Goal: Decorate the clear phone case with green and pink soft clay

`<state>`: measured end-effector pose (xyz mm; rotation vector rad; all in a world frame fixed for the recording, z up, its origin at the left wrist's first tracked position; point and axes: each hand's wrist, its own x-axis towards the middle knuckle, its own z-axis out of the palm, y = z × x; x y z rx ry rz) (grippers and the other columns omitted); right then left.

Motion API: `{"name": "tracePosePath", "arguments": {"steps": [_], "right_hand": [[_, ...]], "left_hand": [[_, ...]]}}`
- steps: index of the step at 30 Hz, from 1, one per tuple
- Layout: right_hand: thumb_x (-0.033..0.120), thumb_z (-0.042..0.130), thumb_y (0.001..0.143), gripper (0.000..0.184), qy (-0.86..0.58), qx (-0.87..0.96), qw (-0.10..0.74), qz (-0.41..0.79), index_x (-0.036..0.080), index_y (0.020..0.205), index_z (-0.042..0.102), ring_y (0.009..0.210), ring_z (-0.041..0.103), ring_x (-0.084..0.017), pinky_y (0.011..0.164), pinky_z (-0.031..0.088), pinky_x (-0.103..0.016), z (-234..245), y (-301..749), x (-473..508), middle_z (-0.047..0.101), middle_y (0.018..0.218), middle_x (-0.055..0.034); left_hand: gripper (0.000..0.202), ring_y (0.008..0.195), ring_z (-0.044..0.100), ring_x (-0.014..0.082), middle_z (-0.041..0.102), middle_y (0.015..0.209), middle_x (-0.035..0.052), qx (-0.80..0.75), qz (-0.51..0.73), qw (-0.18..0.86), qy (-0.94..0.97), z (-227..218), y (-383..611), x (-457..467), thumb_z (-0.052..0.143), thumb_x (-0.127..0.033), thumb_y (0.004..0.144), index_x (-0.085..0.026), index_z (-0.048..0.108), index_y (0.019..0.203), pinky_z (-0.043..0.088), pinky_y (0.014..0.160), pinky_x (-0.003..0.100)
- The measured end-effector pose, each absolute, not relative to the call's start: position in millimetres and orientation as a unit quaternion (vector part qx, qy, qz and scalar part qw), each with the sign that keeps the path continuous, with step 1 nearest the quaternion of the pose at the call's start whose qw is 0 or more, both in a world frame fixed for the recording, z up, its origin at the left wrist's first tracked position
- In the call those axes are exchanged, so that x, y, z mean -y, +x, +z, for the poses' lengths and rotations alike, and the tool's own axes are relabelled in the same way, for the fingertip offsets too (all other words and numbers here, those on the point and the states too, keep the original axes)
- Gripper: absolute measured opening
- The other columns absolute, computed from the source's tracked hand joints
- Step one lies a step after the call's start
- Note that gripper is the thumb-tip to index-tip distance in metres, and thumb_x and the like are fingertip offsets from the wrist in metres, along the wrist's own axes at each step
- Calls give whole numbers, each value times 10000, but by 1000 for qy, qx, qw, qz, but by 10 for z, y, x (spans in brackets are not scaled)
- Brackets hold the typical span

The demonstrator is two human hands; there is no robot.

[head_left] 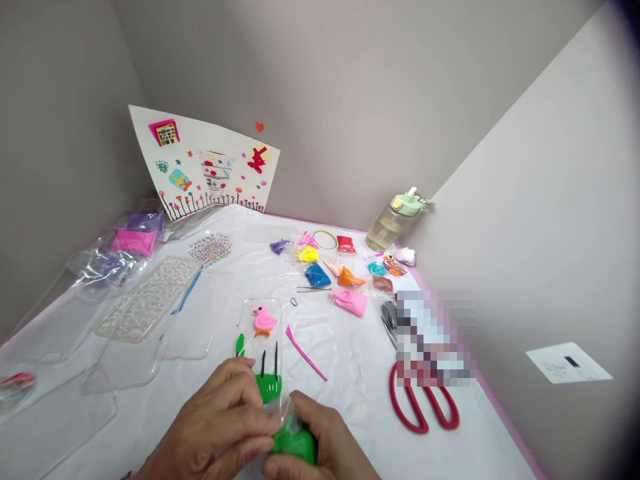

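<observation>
A small clear bag of green modelling clay is between my hands at the bottom of the head view. My right hand is closed round the bag, thumb in front. My left hand pinches the clear plastic at the bag's upper left. Just beyond lies a clear phone case, its near end hidden by my hands. On it are a pink clay duck with an orange base, a green clay leaf, thin black strips and a ridged green clay patch.
A magenta plastic tool lies right of the case, and red-handled scissors farther right. Several clay packets, such as a pink one, sit beyond. More clear cases, a bead pile and a bottle stand around.
</observation>
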<state>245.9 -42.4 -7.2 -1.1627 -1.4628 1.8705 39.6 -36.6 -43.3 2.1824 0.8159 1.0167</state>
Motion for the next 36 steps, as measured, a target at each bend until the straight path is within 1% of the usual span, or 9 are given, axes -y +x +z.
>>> {"name": "tracePosePath", "arguments": {"steps": [4, 8, 10, 16, 20, 23, 27, 31, 36], "right_hand": [[423, 830, 634, 410, -428, 527, 246, 692, 208, 757, 504, 612, 325, -92, 532, 253, -215, -107, 2460, 403, 398, 667, 69], [567, 835, 641, 496, -434, 530, 276, 674, 203, 777, 525, 642, 369, -104, 549, 284, -216, -85, 2474, 389, 466, 710, 50], [593, 833, 638, 518, -433, 537, 284, 666, 205, 762, 514, 636, 359, -103, 554, 280, -218, -76, 2475, 389, 451, 693, 58], [587, 832, 635, 519, -449, 544, 282, 651, 209, 732, 491, 613, 327, -102, 548, 256, -227, -107, 2460, 394, 413, 651, 70], [505, 820, 672, 450, -465, 540, 323, 623, 213, 708, 479, 617, 324, -109, 562, 272, -228, -108, 2469, 374, 418, 643, 69], [459, 824, 665, 426, -470, 535, 332, 619, 213, 694, 477, 617, 320, -111, 573, 277, -231, -113, 2473, 367, 418, 643, 69], [499, 829, 665, 443, -460, 538, 327, 626, 214, 701, 491, 616, 319, -113, 608, 301, -236, -126, 2463, 378, 443, 645, 67], [506, 831, 663, 451, -457, 540, 330, 625, 213, 694, 490, 617, 322, -113, 612, 306, -237, -111, 2461, 385, 446, 646, 67], [391, 783, 690, 326, -487, 537, 319, 610, 210, 710, 513, 619, 369, -121, 585, 296, -242, -80, 2474, 369, 453, 640, 62]], "left_hand": [[160, 854, 559, 176, 575, 824, -6, -289, 383, 340, 809, -447, 402, 358, 532, -244, 1007, -280, 680, 1053, 461, 971, 330], [263, 907, 575, 165, 595, 871, -28, -325, 392, 338, 792, -427, 405, 380, 585, -187, 970, -282, 606, 1214, 381, 1061, 316], [284, 916, 571, 165, 587, 876, -32, -321, 383, 338, 798, -413, 405, 382, 590, -176, 965, -300, 611, 1220, 360, 1081, 329], [239, 947, 557, 181, 570, 958, 2, -314, 355, 357, 805, -419, 405, 371, 581, -208, 964, -321, 666, 1157, 490, 850, 260], [279, 1091, 558, 186, 583, 1077, -5, -362, 375, 345, 781, -404, 363, 383, 656, -228, 925, -353, 640, 1174, 466, 950, 239], [208, 1095, 554, 185, 590, 1030, -16, -368, 367, 344, 782, -377, 351, 376, 666, -212, 916, -354, 676, 1068, 432, 1000, 244], [125, 1046, 559, 196, 594, 934, -15, -344, 364, 342, 795, -363, 375, 355, 652, -211, 927, -321, 711, 935, 369, 1090, 311], [122, 1011, 584, 184, 600, 930, -13, -345, 357, 376, 782, -382, 374, 372, 637, -228, 935, -318, 719, 925, 434, 1005, 270], [63, 1024, 628, 179, 648, 994, -22, -441, 388, 453, 671, -401, 370, 411, 658, -303, 907, -315, 670, 967, 489, 908, 228]]}}
